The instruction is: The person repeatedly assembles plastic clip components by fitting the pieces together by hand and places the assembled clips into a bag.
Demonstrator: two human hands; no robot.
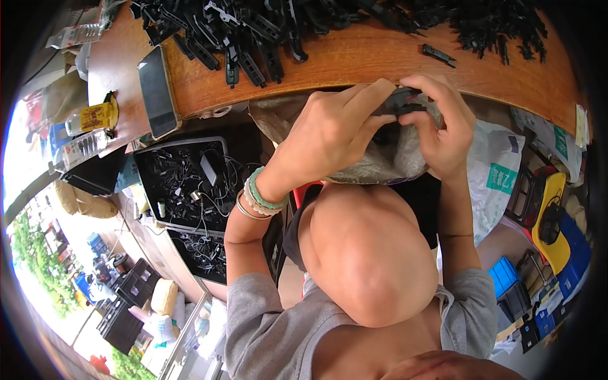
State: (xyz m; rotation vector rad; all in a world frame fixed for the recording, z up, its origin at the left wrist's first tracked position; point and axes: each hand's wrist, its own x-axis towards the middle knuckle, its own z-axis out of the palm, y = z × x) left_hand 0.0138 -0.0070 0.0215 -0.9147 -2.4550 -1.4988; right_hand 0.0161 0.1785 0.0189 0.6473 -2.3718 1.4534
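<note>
Above an open sack [386, 166] on the lap, my two hands meet at the table's front edge. Between their fingertips is a small black plastic part [402, 98], partly covered by the fingers. My left hand [329, 130], with bracelets at the wrist, pinches its left side. The thumb and forefinger of my right hand [446, 123] close on its other side. A single black plastic piece [438, 56] lies on the table just beyond my right hand. A large pile of similar black pieces [253, 38] spreads over the table ahead.
A second heap of thinner black pieces [500, 31] is at the far right of the wooden table [342, 60]. A phone [158, 92] rests at the left edge. Below left stand black trays [180, 171] of small parts and cables. A white plastic bag [497, 168] hangs at right.
</note>
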